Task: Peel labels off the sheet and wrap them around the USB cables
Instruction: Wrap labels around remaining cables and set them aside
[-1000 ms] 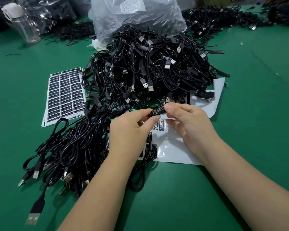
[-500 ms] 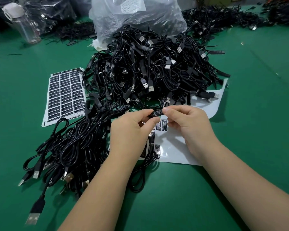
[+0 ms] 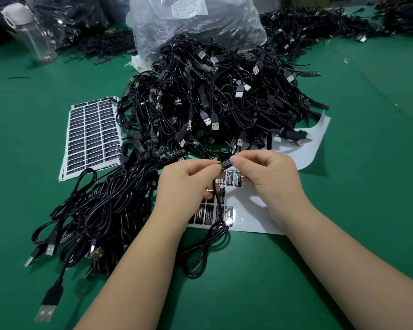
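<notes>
**A:** What is held at the centre?

**B:** A label (image 3: 225,163) is seen pinched between the two hands, folded onto a cable (image 3: 217,198) just above the used sheet (image 3: 253,217). The left hand (image 3: 188,184) is curled, thumb and forefinger closed on the label's left end and the cable; the right hand (image 3: 267,172) is curled too, its fingertips (image 3: 235,159) pressed on the label's right end.

**A:** Why is it held from both ends?

**B:** It is judged that the label is kept taut and square so that its sticky faces are met evenly round the cable. The rest of the cable is left hanging, looped on the surface (image 3: 343,234) below the wrists.

**A:** And the sheet beneath?

**B:** It is laid directly under the hands, presumably so that each peel is kept short. Only a few labels are left on it, near the left hand; the far corner is seen curled up.

**A:** What lies further out?

**B:** A full sheet (image 3: 93,132) is kept at the left, likely as the next supply. A pile (image 3: 212,98) of cables is heaped behind, while a bundle (image 3: 100,210) at the left, some bearing labels, is set apart, seemingly as finished work. A plastic bag (image 3: 196,22) and a bottle (image 3: 31,32) are stood at the back.
</notes>
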